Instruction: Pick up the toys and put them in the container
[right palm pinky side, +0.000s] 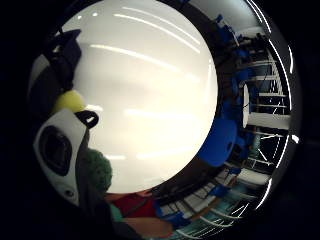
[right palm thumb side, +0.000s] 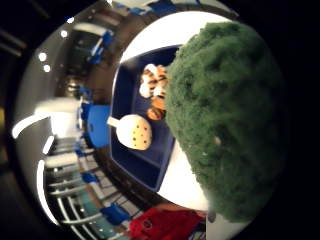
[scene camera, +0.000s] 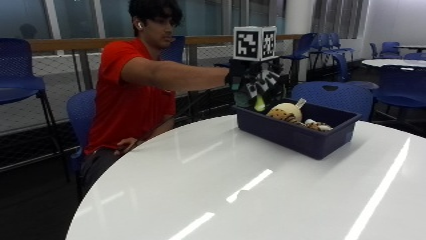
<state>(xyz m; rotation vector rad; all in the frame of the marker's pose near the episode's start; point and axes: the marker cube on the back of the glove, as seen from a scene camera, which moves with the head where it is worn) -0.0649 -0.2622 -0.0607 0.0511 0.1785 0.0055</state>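
**Holding a green toy over the bin's near corner**

Reaching out from a seated person in a red shirt, the gloved right hand (scene camera: 251, 82) hangs above the near corner of the dark blue rectangular plastic container (scene camera: 293, 134), which stands on the round glossy white table (scene camera: 200, 190). A fuzzy green plush toy (right palm thumb side: 225, 115) sits right against the palm and fills much of the thumb-side view; a yellow-green tip of it (scene camera: 259, 104) pokes out below the hand in the outside view, above the container's rim and not touching it. The hand's fingers are curled round this toy.

Below and beyond the hand, inside the container, lie two toys: a cream round plush with dark spots and a short stick (right palm thumb side: 134, 132), and beside it an orange, white and black striped tiger plush (right palm thumb side: 154, 87). In the outside view the cream toy (scene camera: 285, 113) rises above the rim, the striped one (scene camera: 316, 125) lying farther from the hand.

The person's bare left hand (scene camera: 126, 145) rests low at their lap, well apart from the container, by the table's edge.
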